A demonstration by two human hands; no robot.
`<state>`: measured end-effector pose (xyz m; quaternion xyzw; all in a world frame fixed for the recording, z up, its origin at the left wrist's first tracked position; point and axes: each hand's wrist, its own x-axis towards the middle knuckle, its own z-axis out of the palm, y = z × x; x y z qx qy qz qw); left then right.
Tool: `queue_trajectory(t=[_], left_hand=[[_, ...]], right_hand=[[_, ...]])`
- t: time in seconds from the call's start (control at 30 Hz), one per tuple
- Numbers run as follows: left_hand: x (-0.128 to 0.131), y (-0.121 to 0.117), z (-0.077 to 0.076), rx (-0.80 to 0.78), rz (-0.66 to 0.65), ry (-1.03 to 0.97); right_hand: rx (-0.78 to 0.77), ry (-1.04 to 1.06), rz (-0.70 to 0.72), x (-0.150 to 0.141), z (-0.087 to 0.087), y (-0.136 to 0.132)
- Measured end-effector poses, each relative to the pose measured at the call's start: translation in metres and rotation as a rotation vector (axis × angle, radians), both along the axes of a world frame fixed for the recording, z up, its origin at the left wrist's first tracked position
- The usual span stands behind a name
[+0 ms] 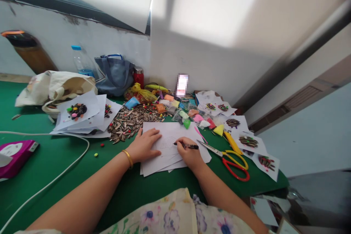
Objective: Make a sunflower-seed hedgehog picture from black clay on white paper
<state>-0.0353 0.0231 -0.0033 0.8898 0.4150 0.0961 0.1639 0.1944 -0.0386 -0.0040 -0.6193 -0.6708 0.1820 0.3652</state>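
Observation:
A stack of white paper sheets lies on the green table in front of me. My left hand, with a gold bangle at the wrist, rests flat on the paper's left side, fingers spread. My right hand is closed round a black pen, whose tip touches the sheet near a faint drawing. A heap of striped sunflower seeds lies just beyond my left hand.
Red and yellow scissors lie right of the paper. Small coloured clay packets, finished seed pictures, a paper pile, bags, a water bottle, a white cable and a purple pack crowd the table.

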Motion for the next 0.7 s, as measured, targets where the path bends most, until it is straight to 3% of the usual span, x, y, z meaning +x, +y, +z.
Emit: queue_trajectory(t=[0.7], left_hand=[[0.0002,-0.0003,-0.0009,0.019,-0.001,0.008]], right_hand=[[-0.009,-0.003,-0.01,0.0051,-0.0017,0.0038]])
